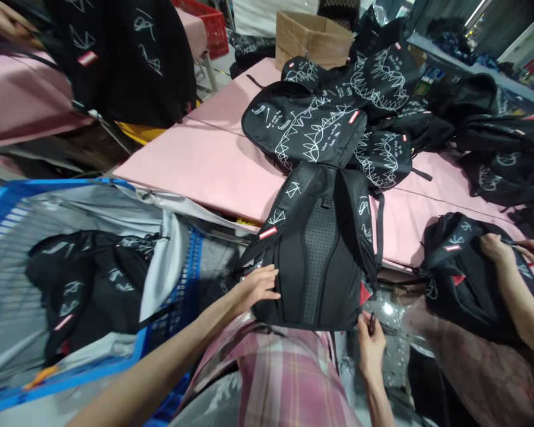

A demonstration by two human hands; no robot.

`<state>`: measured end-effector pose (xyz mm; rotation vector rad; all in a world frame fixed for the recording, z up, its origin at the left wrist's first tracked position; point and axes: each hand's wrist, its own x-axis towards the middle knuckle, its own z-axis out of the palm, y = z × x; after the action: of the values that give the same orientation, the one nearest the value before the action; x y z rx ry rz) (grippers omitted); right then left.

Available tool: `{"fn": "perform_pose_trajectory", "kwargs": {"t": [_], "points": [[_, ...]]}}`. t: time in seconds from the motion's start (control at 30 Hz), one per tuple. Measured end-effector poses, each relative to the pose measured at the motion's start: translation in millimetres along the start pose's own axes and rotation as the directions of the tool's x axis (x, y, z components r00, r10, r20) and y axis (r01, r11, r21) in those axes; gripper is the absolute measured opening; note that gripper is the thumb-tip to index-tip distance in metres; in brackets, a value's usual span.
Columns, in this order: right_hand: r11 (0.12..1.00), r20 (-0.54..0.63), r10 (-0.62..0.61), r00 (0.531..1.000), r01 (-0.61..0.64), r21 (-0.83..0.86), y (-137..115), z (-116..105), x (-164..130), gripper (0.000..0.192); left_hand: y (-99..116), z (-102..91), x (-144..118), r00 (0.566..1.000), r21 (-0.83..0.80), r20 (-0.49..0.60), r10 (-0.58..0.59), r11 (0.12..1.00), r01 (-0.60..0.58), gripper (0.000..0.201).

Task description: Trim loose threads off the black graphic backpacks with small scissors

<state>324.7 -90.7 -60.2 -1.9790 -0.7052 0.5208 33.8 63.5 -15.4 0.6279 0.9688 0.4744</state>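
Note:
A black backpack (320, 261) stands before me, its padded back panel and shoulder straps facing me. It leans against the edge of the pink table (196, 172), its lower end at my lap. My left hand (260, 288) rests against the left side of the backpack, fingers stretched out. Beside the lower right corner, near a small red tag (365, 292), my right hand (372, 344) is closed in a pinch. A small dark item shows between its fingers; I cannot make out its kind.
Several black printed backpacks (311, 127) lie piled on the table. A blue basket (145, 338) with bags stands at left. At right, another person's hands (501, 252) hold a black backpack (463, 279); another person's hand (9, 21) shows at upper left. A cardboard box (311, 44) sits behind.

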Motion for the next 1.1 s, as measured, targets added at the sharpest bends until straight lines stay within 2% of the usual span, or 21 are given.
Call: {"fn": "perform_pose_trajectory", "kwargs": {"t": [0.07, 0.13, 0.17, 0.23, 0.3, 0.33, 0.4, 0.5, 0.6, 0.73, 1.0, 1.1], "points": [[0.998, -0.076, -0.026, 0.997, 0.021, -0.063, -17, -4, 7, 0.037, 3, -5.1, 8, 0.996, 0.153, -0.081, 0.025, 0.988, -0.012, 0.038], [0.989, -0.105, -0.101, 0.989, 0.088, -0.122, -39, 0, 12, 0.037, 6, -12.0, 15, 0.969, 0.362, -0.200, 0.142, 0.930, -0.061, 0.033], [0.980, -0.057, -0.146, 0.988, 0.137, -0.144, -51, 5, 14, 0.037, 8, -15.4, 19, 0.941, 0.468, -0.237, 0.241, 0.877, -0.107, 0.031], [0.949, 0.151, -0.237, 0.960, 0.262, -0.175, -76, 26, 15, 0.036, 14, -21.1, 27, 0.851, 0.649, -0.236, 0.469, 0.728, -0.221, 0.032], [0.883, 0.357, -0.328, 0.875, 0.418, -0.214, -99, 55, 16, 0.040, 22, -25.1, 36, 0.717, 0.793, -0.194, 0.670, 0.537, -0.287, 0.036], [0.830, 0.425, -0.378, 0.823, 0.504, -0.238, -109, 72, 16, 0.044, 25, -26.5, 41, 0.663, 0.829, -0.179, 0.727, 0.475, -0.296, 0.037], [0.701, 0.512, -0.463, 0.724, 0.652, -0.289, -126, 103, 18, 0.042, 29, -28.6, 50, 0.597, 0.872, -0.159, 0.786, 0.396, -0.289, 0.035], [0.511, 0.592, -0.528, 0.609, 0.785, -0.351, -145, 141, 23, 0.022, 29, -29.6, 61, 0.583, 0.904, -0.125, 0.803, 0.335, -0.267, 0.027], [0.366, 0.639, -0.559, 0.529, 0.849, -0.382, -157, 165, 28, 0.016, 30, -28.8, 66, 0.564, 0.924, -0.139, 0.814, 0.312, -0.223, 0.019], [0.228, 0.674, -0.575, 0.464, 0.882, -0.412, -168, 181, 32, 0.017, 32, -30.4, 68, 0.568, 0.933, -0.110, 0.816, 0.283, -0.225, 0.020], [0.007, 0.771, -0.543, 0.333, 0.920, -0.392, -186, 197, 23, 0.016, 33, -35.1, 66, 0.561, 0.936, -0.082, 0.824, 0.257, -0.241, 0.019], [-0.034, 0.782, -0.537, 0.317, 0.918, -0.395, -192, 201, 15, 0.019, 31, -33.8, 67, 0.553, 0.933, -0.085, 0.829, 0.260, -0.247, 0.019]]}}
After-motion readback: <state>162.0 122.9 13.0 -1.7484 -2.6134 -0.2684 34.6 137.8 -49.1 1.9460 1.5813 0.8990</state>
